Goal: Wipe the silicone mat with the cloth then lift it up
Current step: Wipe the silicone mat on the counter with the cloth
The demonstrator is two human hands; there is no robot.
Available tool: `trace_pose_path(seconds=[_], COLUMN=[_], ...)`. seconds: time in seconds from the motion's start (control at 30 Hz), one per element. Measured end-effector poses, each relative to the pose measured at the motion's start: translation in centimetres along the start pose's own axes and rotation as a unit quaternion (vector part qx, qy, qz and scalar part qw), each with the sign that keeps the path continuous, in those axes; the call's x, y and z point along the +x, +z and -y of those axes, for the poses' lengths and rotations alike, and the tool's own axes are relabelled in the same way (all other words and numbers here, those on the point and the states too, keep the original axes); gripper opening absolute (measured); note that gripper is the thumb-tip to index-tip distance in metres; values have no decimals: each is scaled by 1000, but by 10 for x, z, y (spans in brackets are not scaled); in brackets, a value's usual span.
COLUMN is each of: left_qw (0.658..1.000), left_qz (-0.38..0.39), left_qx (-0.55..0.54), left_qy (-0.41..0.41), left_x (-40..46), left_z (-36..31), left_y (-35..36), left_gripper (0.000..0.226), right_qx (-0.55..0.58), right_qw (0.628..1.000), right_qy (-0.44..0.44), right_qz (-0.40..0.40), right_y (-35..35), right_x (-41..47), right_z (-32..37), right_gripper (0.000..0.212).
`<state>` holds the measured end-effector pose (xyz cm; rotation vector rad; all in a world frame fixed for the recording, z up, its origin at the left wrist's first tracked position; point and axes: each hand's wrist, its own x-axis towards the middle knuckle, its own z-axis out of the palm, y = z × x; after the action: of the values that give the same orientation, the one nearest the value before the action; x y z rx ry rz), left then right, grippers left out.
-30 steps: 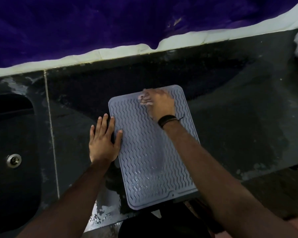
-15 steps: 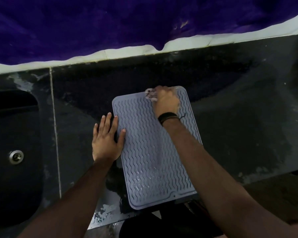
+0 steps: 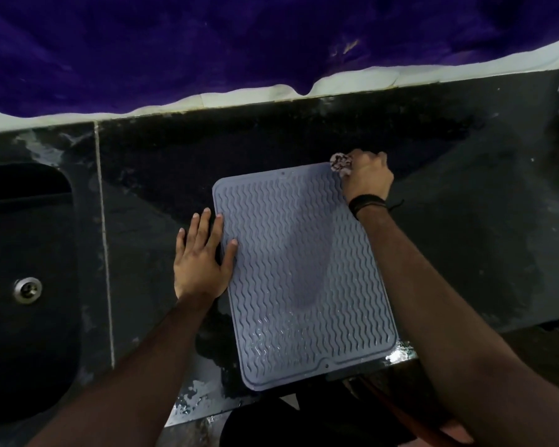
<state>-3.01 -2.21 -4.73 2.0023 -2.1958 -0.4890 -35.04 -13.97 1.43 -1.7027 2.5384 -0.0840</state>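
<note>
- Counter (image 3: 465, 253): dark stone, near edge at 6 o'clock wet w/ pooled water just left of the mat's near corner.
- Silicone mat (image 3: 297, 269): grey-blue, wavy ribs, lying flat on counter at frame centre; near end overhangs the counter edge slightly. Near third looks glossy/wet; a darker damp patch runs up the middle.
- Left hand (image 3: 200, 262): at 9 o'clock of mat, flat, fingers straight and spread, palm on counter, thumb + index side resting on mat's left rim. Holds nothing; seems to pin the mat.
- Right hand (image 3: 367, 179): at mat's far-right corner, approx 1 o'clock, fingers clenched round the cloth. Dark band on wrist.
- Cloth (image 3: 340, 162): small speckled wad, only a tuft shows past the knuckles, touching or just off the mat's far edge; can't tell which.
- Sink (image 3: 29, 285): far left, 9 o'clock, dark basin w/ metal drain.
- Backsplash (image 3: 352, 82): pale strip at 12 o'clock, purple fabric above it.
- Progress (est.): wipe stage under way, stroke at far corner; wet near end prob. wants more passes. Lift not yet begun, mat fully down.
</note>
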Motion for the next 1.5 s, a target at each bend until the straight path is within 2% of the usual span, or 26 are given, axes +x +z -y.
trace_pose_path(seconds=[0.27, 0.4, 0.47, 0.57, 0.67, 0.8, 0.9, 1.03, 1.13, 1.23, 1.33, 1.5], left_qw=[1000, 1000, 1000, 1000, 1000, 1000, 1000, 1000, 1000, 1000, 1000, 1000], left_qz=[-14, -7, -2, -1, -7, -16, -15, -23, -26, -20, -14, -18], left_qx=[1, 13, 17, 12, 4, 2, 5, 2, 3, 10, 9, 4], left_qy=[6, 3, 1, -2, 0, 7, 7, 14, 7, 6, 4, 4], left_x=[1, 2, 2, 1, 1, 2, 2, 2, 1, 1, 1, 0], left_z=[0, 3, 4, 3, 3, 4, 6, 4, 6, 6, 5, 3], left_y=[2, 5, 6, 5, 5, 7, 8, 8, 7, 8, 7, 6], left_gripper=[67, 68, 68, 68, 67, 66, 67, 66, 66, 66, 66, 66], right_qx=[57, 61, 69, 39, 4, 5, -8, 36, 54, 78, 81, 67], right_qw=[988, 967, 971, 987, 997, 1000, 1000, 994, 983, 971, 980, 997], right_qy=[-138, -244, -227, -156, -81, -3, -17, -90, -170, -221, -174, -32], right_qz=[36, 38, 35, 22, 2, -1, 1, 48, 49, 53, 58, 33], right_y=[14, 19, 16, 9, 0, -2, 1, 8, 11, 11, 8, 0], right_x=[-70, -80, -65, -36, -13, -6, -18, -51, -82, -78, -47, 1], right_z=[124, 130, 103, 47, -3, -17, 22, 94, 136, 121, 71, -11], right_gripper=[31, 41, 41, 30, 28, 28, 26, 27, 32, 39, 35, 33])
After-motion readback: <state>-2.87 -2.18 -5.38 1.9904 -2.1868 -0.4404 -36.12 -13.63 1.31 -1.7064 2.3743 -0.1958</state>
